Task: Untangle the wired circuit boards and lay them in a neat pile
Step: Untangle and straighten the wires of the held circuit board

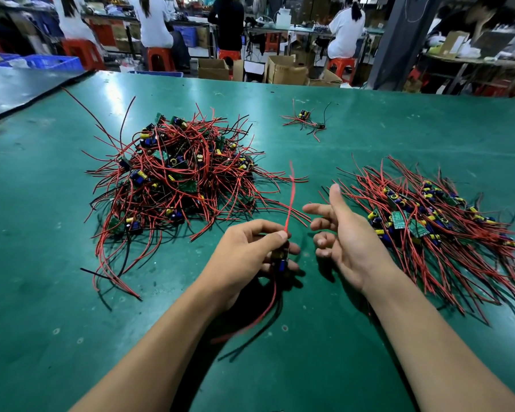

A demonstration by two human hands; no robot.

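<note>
Left hand point(250, 248) pinching one freed board point(281, 260), wires dangling clear of tangle point(173, 179); right hand point(339, 230) spread, empty, poised toward neat pile point(434, 227).

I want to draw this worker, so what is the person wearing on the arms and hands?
Nothing. The left forearm and right forearm are bare, with no sleeves in view. The left hand and right hand have no gloves, rings, watch or bracelets.

The green table point(369, 120) holds a big messy heap of wired boards point(176, 179) on the left, a neater pile point(428, 224) on the right, and a small bunch point(305, 118) farther back.
</note>
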